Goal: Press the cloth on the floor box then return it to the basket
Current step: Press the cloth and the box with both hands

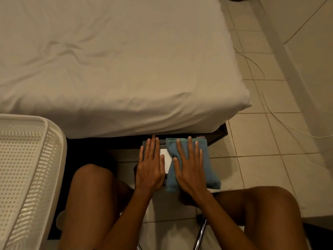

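As we look down through the head camera, we see the right hand (pixel 191 170) lying flat, fingers straight, on the blue cloth (pixel 207 165), pressing it onto the floor box (pixel 166 156). The left hand (pixel 150 168) rests flat on the box just beside the cloth. Neither grip closes on anything. The cloth's near end hangs over the box's edge. The box, perhaps dark-sided in the dim light, sits on the tiled floor (pixel 261 150) against the bed (pixel 108 69). The white basket (pixel 54 141) stands well apart, to the left.
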A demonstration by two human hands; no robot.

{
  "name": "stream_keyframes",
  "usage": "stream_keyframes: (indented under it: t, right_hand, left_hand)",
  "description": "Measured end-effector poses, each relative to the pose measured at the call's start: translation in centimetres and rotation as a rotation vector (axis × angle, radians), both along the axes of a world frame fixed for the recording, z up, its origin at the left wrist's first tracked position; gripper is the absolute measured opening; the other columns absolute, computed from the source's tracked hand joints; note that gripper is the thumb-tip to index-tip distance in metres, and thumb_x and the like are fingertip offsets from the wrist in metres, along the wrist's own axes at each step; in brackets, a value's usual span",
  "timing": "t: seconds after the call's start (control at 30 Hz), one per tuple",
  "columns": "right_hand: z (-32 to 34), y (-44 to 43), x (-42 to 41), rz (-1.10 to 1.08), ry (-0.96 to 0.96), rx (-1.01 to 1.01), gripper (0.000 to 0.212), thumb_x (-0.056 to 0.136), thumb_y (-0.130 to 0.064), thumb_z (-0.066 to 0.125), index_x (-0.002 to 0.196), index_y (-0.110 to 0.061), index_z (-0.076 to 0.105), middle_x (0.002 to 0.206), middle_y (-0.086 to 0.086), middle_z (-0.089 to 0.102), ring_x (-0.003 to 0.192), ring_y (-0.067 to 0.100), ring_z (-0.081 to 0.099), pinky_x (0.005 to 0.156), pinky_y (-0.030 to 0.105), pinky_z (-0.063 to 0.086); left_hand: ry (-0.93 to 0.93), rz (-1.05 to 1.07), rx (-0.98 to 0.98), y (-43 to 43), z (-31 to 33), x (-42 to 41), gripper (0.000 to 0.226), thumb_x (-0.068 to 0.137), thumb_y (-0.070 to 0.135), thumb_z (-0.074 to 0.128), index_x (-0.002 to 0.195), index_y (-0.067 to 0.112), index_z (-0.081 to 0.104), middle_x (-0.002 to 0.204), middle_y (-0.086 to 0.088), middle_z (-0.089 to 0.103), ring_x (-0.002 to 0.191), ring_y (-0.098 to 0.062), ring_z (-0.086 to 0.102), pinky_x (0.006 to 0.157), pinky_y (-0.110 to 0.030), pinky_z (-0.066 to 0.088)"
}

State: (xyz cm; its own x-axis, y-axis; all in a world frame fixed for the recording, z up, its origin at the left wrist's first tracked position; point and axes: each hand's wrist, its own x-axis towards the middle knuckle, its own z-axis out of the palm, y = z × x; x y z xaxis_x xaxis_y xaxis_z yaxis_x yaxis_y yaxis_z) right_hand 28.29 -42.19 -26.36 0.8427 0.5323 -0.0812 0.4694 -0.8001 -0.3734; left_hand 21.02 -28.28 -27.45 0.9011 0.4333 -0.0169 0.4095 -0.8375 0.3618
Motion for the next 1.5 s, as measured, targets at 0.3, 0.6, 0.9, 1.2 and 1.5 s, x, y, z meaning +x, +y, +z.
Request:
stream_keyframes:
  t: [0.3, 0.6, 0.9, 1.2, 1.5]
  right_hand:
    - [-0.4, -1.3, -2.9, -0.005, 0.023, -0.007, 0.064, 0.101, -0.052, 0.026, 0.159, -0.031, 0.008, 0.168, 0.004, -0.003, 0.154, 0.024, -0.004, 0.124, 0.049, 0.004]
    - [-0.5, -0.4, -2.1, -0.163, -0.044, -0.036, 0.065, 0.101, -0.054, 0.019, 0.158, -0.023, 0.018, 0.166, 0.01, 0.012, 0.153, 0.031, 0.01, 0.122, 0.053, 0.012]
    - [0.1, 0.1, -1.5, -0.199, -0.045, -0.06, 0.068, 0.1, -0.053, 0.023, 0.159, -0.021, 0.013, 0.166, 0.015, 0.007, 0.153, 0.034, 0.006, 0.123, 0.053, 0.011]
    - [0.0, -0.2, 0.3, -0.226, -0.015, -0.056, 0.07, 0.1, -0.052, 0.022, 0.159, -0.017, 0.008, 0.166, 0.017, 0.002, 0.154, 0.033, 0.002, 0.124, 0.051, 0.009]
    - [0.2, -0.1, 1.0, -0.255, -0.018, -0.036, 0.069, 0.101, -0.049, 0.031, 0.159, -0.017, 0.008, 0.166, 0.017, 0.006, 0.153, 0.033, 0.006, 0.124, 0.051, 0.011]
  left_hand:
    - [0.005, 0.009, -0.01, 0.0, 0.1, 0.1, 0.058, 0.104, 0.038, 0.008, 0.157, 0.014, 0.005, 0.167, -0.003, 0.005, 0.154, -0.014, -0.002, 0.125, -0.038, 0.006]
    - [0.003, 0.018, -0.004, -0.1, 0.0, 0.2, 0.058, 0.104, 0.035, 0.016, 0.158, 0.014, 0.006, 0.167, -0.003, 0.005, 0.154, -0.015, -0.001, 0.126, -0.038, 0.006]
    - [0.017, 0.015, -0.006, -0.1, 0.0, 0.2, 0.059, 0.104, 0.033, 0.02, 0.157, 0.014, 0.008, 0.167, -0.003, 0.005, 0.154, -0.016, -0.001, 0.125, -0.043, 0.01]
    - [0.019, 0.017, -0.005, 0.0, -0.1, 0.3, 0.059, 0.103, 0.033, 0.019, 0.158, 0.015, 0.007, 0.166, -0.003, 0.007, 0.154, -0.015, 0.0, 0.126, -0.041, 0.007]
    - [0.023, 0.019, -0.019, 0.0, 0.1, 0.4, 0.059, 0.104, 0.033, 0.022, 0.158, 0.015, 0.005, 0.167, -0.003, 0.005, 0.154, -0.015, -0.002, 0.126, -0.042, 0.001]
